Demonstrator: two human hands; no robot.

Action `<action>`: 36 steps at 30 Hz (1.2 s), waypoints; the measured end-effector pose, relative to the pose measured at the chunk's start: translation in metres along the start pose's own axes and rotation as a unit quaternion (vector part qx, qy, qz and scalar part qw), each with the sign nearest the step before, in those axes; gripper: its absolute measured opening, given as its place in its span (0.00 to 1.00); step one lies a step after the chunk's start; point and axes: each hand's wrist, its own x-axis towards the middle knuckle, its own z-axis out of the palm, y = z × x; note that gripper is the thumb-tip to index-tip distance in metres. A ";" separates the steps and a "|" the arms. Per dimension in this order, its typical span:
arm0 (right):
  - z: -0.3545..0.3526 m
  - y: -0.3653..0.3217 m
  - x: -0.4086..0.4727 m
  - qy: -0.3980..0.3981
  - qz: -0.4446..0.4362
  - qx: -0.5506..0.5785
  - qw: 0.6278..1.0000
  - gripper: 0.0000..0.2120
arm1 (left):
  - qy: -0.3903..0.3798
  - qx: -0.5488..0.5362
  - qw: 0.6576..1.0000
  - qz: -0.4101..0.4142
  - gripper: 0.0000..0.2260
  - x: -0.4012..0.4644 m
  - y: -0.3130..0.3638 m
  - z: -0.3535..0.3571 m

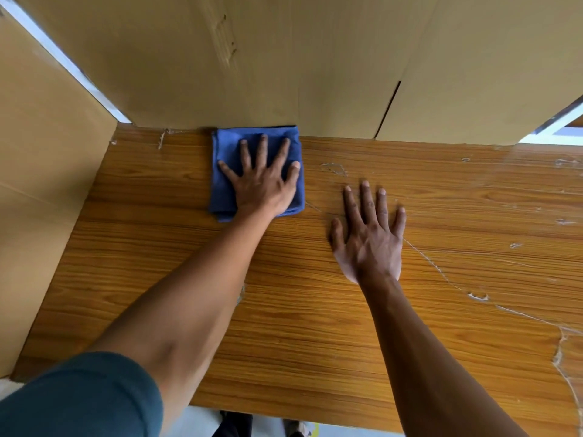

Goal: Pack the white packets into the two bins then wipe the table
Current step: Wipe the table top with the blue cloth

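So the count: two hands, left hand (pixel 263 184) and right hand (pixel 369 238), one folded blue cloth (pixel 225 171), one wooden table (pixel 315 310), and two cardboard panels, back panel (pixel 252 58) and left side panel (pixel 41 184).

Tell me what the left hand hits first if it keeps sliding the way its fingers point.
The cardboard wall: the left hand presses the blue cloth, whose far edge already seems to reach it.

Wood-grain tabletop (pixel 347 310) before me, surface scratched and scuffed toward its right side. Cardboard panel (pixel 252 58) stands along its far edge, another cardboard sheet (pixel 41 184) along left edge. Daylight strips show past both far corners. Pale floor (pixel 202 421) below near edge.
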 end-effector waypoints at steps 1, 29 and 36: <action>0.000 0.000 0.000 -0.001 0.001 -0.001 1.000 0.33 | -0.006 0.004 1.000 0.026 0.30 -0.002 0.013 0.002; -0.018 0.053 -0.032 -0.038 -0.043 0.039 0.998 0.29 | -0.019 0.055 0.987 0.148 0.28 -0.158 0.047 0.039; -0.022 0.092 -0.026 -0.025 -0.017 0.015 0.999 0.30 | 0.002 0.051 0.976 0.213 0.32 -0.132 0.068 0.048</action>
